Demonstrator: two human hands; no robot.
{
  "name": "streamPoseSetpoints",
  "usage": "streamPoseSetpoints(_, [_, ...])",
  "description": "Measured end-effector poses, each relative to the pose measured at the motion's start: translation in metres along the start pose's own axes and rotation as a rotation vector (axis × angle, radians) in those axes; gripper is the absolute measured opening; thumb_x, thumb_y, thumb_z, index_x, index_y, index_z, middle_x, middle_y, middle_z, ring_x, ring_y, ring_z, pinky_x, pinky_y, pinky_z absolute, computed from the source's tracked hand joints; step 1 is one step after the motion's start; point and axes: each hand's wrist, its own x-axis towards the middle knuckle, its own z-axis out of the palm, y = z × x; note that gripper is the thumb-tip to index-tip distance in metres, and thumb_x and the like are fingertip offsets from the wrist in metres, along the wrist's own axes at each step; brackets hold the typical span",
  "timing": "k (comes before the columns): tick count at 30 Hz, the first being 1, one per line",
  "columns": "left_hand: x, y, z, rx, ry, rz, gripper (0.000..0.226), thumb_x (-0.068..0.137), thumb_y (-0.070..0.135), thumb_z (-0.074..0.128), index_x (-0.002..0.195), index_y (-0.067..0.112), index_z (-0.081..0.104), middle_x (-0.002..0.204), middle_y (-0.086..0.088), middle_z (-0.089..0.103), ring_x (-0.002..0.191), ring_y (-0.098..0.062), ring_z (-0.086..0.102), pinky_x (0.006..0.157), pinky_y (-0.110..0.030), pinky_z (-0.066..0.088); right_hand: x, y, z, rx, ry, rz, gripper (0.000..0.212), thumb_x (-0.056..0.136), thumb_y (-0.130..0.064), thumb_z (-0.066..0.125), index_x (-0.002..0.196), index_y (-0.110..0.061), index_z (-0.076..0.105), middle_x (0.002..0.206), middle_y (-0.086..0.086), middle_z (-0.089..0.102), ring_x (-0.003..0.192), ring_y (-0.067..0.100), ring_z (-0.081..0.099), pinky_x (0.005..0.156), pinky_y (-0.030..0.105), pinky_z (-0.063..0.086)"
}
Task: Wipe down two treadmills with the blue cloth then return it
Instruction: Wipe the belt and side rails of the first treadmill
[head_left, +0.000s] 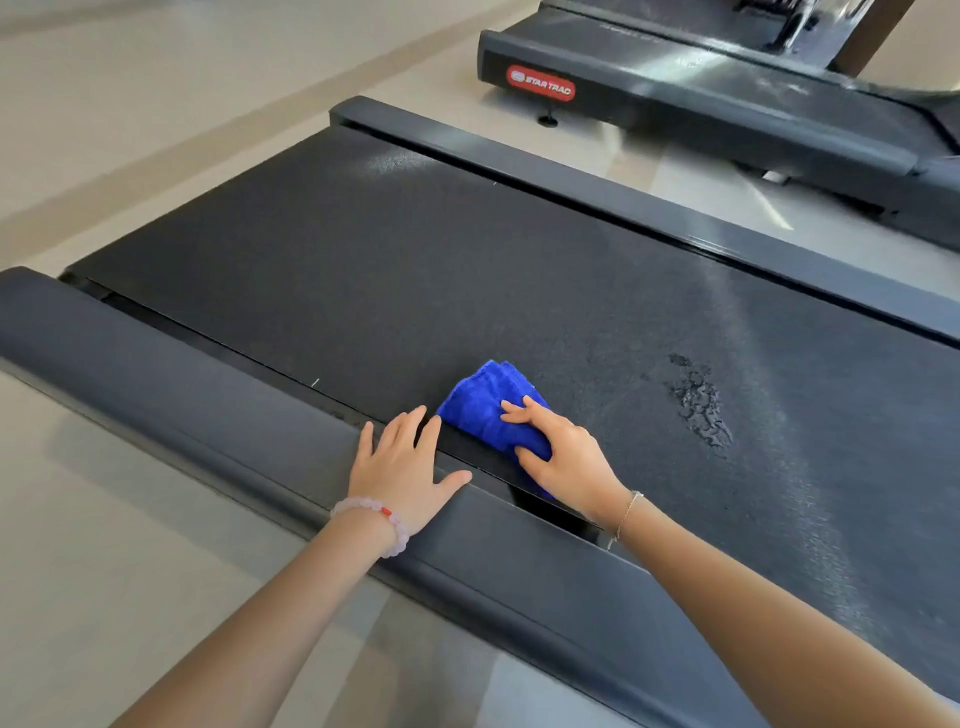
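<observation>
Head view: two dark grey treadmills stand on a pale beige floor (104, 130) — the near treadmill (415, 270) close under the camera, the far treadmill (727, 109) beyond it at the upper right.
Near treadmill: one black textured running belt (363, 291) between two dark grey plastic side rails, the near rail (182, 384) and the far rail (675, 213).
Cloths: one, a bunched, fluffy blue cloth (480, 410), lying on the belt at its near edge, just beside the near rail.
Right hand (563, 457): on top of the cloth, fingers and thumb curled over it, pressing it to the belt.
Left hand (402, 475): flat on the near rail, fingers straight and spread, holding nothing; fingertips reach the rail's inner edge, just beside the cloth.
Bracelets: two — a pale pink bead bracelet (387, 525) on the left wrist, a thin silver chain bracelet (626, 514) on the right.
Wet patch (698, 405): one dark, beaded patch on the belt, apart from the cloth.
Far treadmill: one red oval badge (540, 83) reading STAR TRAC at its end corner; the upper part is blurred.
</observation>
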Motion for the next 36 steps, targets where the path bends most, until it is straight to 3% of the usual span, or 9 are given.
streamPoseSetpoints(2, [-0.003, 0.002, 0.0, -0.012, -0.015, -0.01, 0.079, 0.089, 0.065, 0.036, 0.149, 0.021, 0.012, 0.157, 0.003, 0.006, 0.143, -0.014, 0.006, 0.116, -0.042, 0.002, -0.016, -0.002, 0.002, 0.006, -0.011, -0.002, 0.042, 0.084, -0.009, 0.052, 0.12, -0.032, 0.053, 0.135, -0.03, 0.043, 0.134, -0.007, 0.024, 0.099, 0.017, 0.025])
streamPoseSetpoints(6, [-0.004, 0.002, -0.002, -0.02, -0.009, -0.016, 0.082, 0.088, 0.066, 0.037, 0.149, 0.018, 0.012, 0.157, 0.002, 0.007, 0.144, -0.014, 0.005, 0.116, -0.042, 0.002, -0.03, 0.002, 0.002, 0.005, -0.048, -0.041, 0.042, 0.085, -0.008, 0.054, 0.119, -0.033, 0.052, 0.134, -0.032, 0.043, 0.133, -0.012, 0.022, 0.106, 0.021, 0.029])
streamPoseSetpoints(13, [-0.01, 0.015, -0.001, -0.032, 0.004, 0.003, 0.081, 0.088, 0.064, 0.039, 0.149, 0.018, 0.011, 0.157, 0.003, 0.009, 0.143, -0.014, 0.006, 0.116, -0.044, 0.005, -0.029, 0.004, -0.004, -0.016, -0.082, -0.058, 0.041, 0.089, -0.011, 0.054, 0.123, -0.032, 0.051, 0.131, -0.037, 0.038, 0.137, -0.006, 0.022, 0.107, 0.021, 0.027])
streamPoseSetpoints(17, [-0.01, 0.025, 0.003, -0.06, 0.068, 0.017, 0.083, 0.088, 0.062, 0.041, 0.149, 0.017, 0.009, 0.156, 0.003, 0.014, 0.143, -0.014, 0.01, 0.117, -0.043, 0.01, -0.037, 0.013, -0.011, 0.003, -0.034, -0.047, 0.04, 0.088, -0.007, 0.055, 0.122, -0.028, 0.053, 0.133, -0.03, 0.042, 0.135, -0.006, 0.025, 0.107, 0.017, 0.025])
streamPoseSetpoints(21, [-0.011, 0.035, 0.009, -0.058, 0.062, 0.039, 0.082, 0.089, 0.061, 0.04, 0.149, 0.016, 0.009, 0.156, 0.002, 0.015, 0.143, -0.014, 0.012, 0.117, -0.043, 0.011, -0.052, 0.037, -0.026, 0.006, 0.039, 0.038, 0.039, 0.088, -0.008, 0.056, 0.121, -0.029, 0.053, 0.134, -0.028, 0.043, 0.133, -0.009, 0.023, 0.108, 0.024, 0.029])
streamPoseSetpoints(27, [-0.017, 0.055, 0.013, -0.057, 0.039, 0.102, 0.076, 0.091, 0.059, 0.04, 0.148, 0.017, 0.015, 0.155, 0.002, 0.017, 0.142, -0.015, 0.012, 0.116, -0.042, 0.011, -0.055, 0.039, -0.032, -0.009, 0.038, 0.051, 0.038, 0.09, -0.008, 0.054, 0.123, -0.027, 0.052, 0.139, -0.022, 0.044, 0.139, 0.002, 0.025, 0.11, 0.031, 0.03])
streamPoseSetpoints(32, [-0.025, 0.057, 0.008, -0.028, 0.01, 0.136, 0.071, 0.092, 0.058, 0.037, 0.148, 0.018, 0.018, 0.156, 0.001, 0.014, 0.143, -0.015, 0.009, 0.117, -0.04, 0.009, -0.05, 0.04, -0.042, -0.055, -0.006, 0.052, 0.039, 0.091, -0.007, 0.052, 0.127, -0.025, 0.051, 0.139, -0.021, 0.044, 0.139, 0.004, 0.026, 0.106, 0.02, 0.027])
streamPoseSetpoints(36, [-0.02, 0.064, 0.006, -0.038, 0.01, 0.113, 0.069, 0.093, 0.057, 0.036, 0.147, 0.018, 0.019, 0.155, 0.001, 0.015, 0.143, -0.015, 0.011, 0.116, -0.039, 0.01, -0.033, 0.051, -0.056, -0.102, -0.034, 0.023, 0.039, 0.092, -0.009, 0.051, 0.128, -0.026, 0.05, 0.14, -0.023, 0.042, 0.138, 0.003, 0.026, 0.103, 0.02, 0.03])
